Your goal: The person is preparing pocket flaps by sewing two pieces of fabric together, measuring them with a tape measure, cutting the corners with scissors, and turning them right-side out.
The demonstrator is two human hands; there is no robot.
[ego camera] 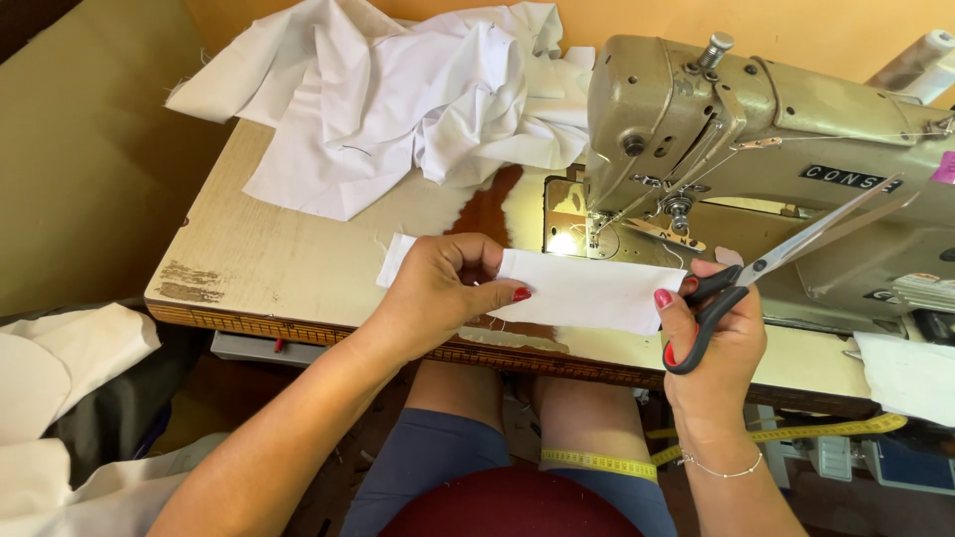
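A narrow strip of white fabric (587,291) is stretched flat over the front edge of the sewing table (269,264). My left hand (438,288) pinches its left part between thumb and fingers. My right hand (711,343) holds the strip's right end with the thumb and also grips black-handled scissors (786,254), whose blades point up and to the right, apart from the strip. The sewing machine (756,129) stands just behind the strip, its lamp lit at the needle plate (567,224).
A heap of white cloth (398,99) lies at the back left of the table. More white pieces lie low at the left (60,368) and at the right edge (910,373). A yellow tape measure (607,462) hangs across my lap.
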